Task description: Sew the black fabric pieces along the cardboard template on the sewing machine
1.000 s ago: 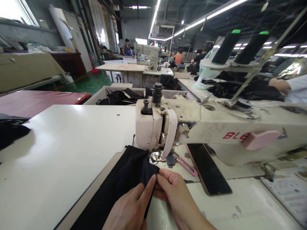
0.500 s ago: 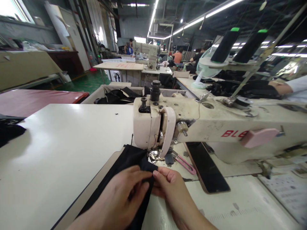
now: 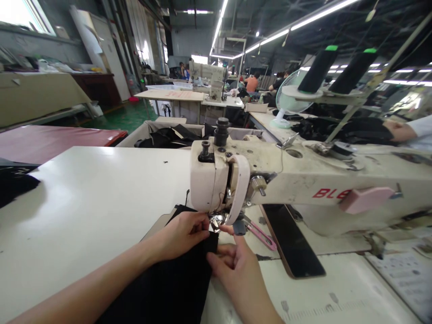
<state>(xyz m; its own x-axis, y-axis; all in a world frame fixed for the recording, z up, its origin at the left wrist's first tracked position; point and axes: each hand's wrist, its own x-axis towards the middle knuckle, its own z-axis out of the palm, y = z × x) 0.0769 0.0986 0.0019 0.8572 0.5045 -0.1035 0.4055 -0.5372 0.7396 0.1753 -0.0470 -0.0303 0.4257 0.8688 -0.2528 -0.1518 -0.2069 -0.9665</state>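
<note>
A piece of black fabric [image 3: 172,288] lies on the white table under the head of a sewing machine [image 3: 209,180]. My left hand [image 3: 184,234] pinches the fabric's upper edge, its fingertips right beside the metal presser foot [image 3: 216,221]. On the other side, my right hand [image 3: 238,267] has its thumb and bent fingers closed at the fabric's right edge, while the index finger reaches up towards the presser foot. Part of a beige panel [image 3: 157,225] shows beyond the fabric, behind my left wrist. The needle is hard to make out.
Pink thread snips [image 3: 261,236] and a phone [image 3: 293,243] lie right of the presser foot. Black thread cones [image 3: 317,72] stand above the machine, near a fan [image 3: 292,92]. Behind the table is a bin [image 3: 135,135] of black pieces. A person's arm [image 3: 401,130] shows at far right.
My left hand has moved forward to the presser foot, with the forearm now across the fabric. My right index finger has stretched forward. The fabric lies more spread out towards me.
</note>
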